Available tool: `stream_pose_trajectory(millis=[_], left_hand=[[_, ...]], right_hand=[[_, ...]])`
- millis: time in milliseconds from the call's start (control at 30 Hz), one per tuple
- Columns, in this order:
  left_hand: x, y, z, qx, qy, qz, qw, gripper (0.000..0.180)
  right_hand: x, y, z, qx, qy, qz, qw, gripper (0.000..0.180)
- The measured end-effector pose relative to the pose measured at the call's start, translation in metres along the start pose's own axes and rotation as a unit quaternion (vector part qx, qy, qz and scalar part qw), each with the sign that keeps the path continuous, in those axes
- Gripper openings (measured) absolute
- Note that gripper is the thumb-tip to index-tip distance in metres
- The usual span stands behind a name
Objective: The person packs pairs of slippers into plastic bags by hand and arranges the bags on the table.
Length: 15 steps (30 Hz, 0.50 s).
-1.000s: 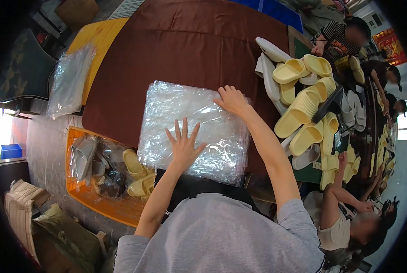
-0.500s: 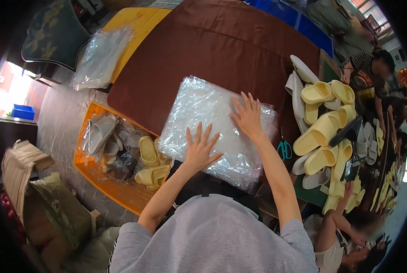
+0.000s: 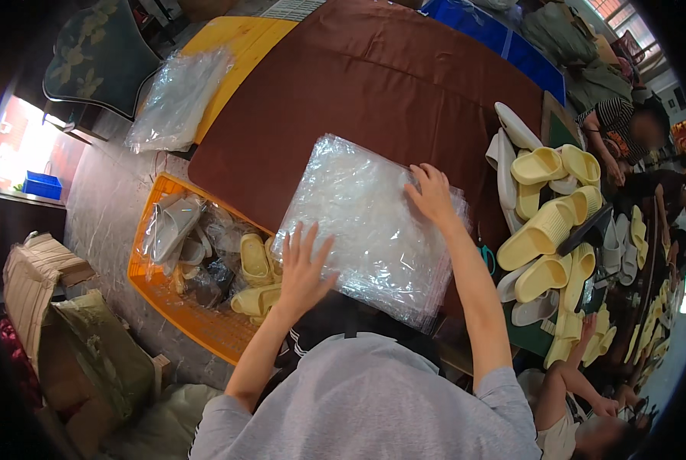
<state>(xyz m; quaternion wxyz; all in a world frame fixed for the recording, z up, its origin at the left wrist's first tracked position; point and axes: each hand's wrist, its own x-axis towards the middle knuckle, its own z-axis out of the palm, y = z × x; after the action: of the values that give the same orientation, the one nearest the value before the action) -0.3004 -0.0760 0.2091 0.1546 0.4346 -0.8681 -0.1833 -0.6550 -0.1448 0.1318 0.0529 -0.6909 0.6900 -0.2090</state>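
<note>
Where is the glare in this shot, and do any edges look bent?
In the head view, bright glints streak the stack of clear plastic bags, and the bright opening at left looks washed out; also in the head view, the brown table cover shows bowed edges, and the corners fall to black.

Worn on the head over there, one wide camera looks down past a shirt (image 3: 366, 399) at the table (image 3: 320, 88), close by; its rim seems murky.

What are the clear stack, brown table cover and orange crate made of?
Clear stack: likely thin glossy plastic film; see-through, sharp glints. Brown table cover: satiny, creased; cloth or vinyl, can't tell. Orange crate: probably rigid, dullish plastic; evenly coloured.
</note>
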Motion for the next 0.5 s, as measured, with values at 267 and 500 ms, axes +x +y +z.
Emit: stream_pose_trajectory(millis=[267, 500], left_hand=[[0.005, 0.043, 0.052, 0.154, -0.199, 0.202, 0.946, 0.105], [0.015, 0.039, 0.09, 0.191, -0.102, 0.233, 0.948, 0.088]], right_hand=[[0.019, 0.01, 0.002, -0.06, -0.061, 0.041, 0.995, 0.04], [0.01, -0.004, 0.01, -0.078, -0.112, 0.015, 0.99, 0.027]])
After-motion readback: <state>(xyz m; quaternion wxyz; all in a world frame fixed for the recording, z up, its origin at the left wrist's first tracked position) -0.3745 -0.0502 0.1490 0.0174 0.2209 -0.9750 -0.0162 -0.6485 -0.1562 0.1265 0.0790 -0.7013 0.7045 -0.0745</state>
